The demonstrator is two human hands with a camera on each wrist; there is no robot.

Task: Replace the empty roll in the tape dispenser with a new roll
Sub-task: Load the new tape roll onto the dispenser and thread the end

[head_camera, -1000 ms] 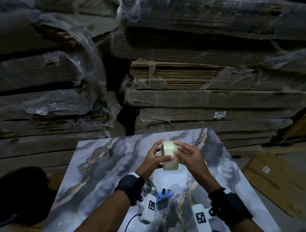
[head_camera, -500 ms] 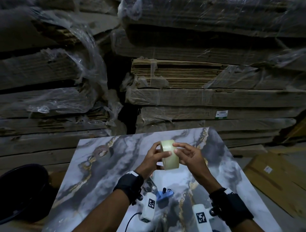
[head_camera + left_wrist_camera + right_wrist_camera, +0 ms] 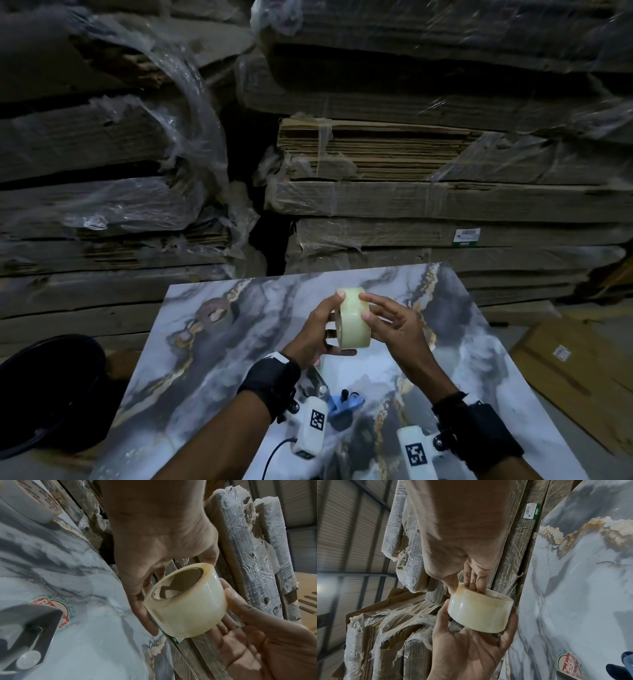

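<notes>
A pale, clear tape roll (image 3: 352, 318) is held in the air over the far half of the marble table (image 3: 222, 359). My left hand (image 3: 315, 329) grips it from the left, thumb on the top rim and fingers under it (image 3: 187, 608). My right hand (image 3: 394, 325) has straight, spread fingers, with the thumb and fingertips resting on the roll's outer band (image 3: 479, 612). The blue tape dispenser (image 3: 344, 406) lies on the table near me, partly hidden behind my left wrist. A white roll with red print (image 3: 29, 500) shows at the edge of the left wrist view.
Plastic-wrapped stacks of flat cardboard (image 3: 411, 205) rise just behind the table. A black round object (image 3: 44, 394) sits low on the left. A cardboard box (image 3: 575, 370) lies on the floor to the right. A round sticker (image 3: 63, 614) is on the tabletop.
The roll has been turned a little between the hands, its open side now facing left. The right hand's fingers have straightened and spread. Both hands stay over the same spot.
</notes>
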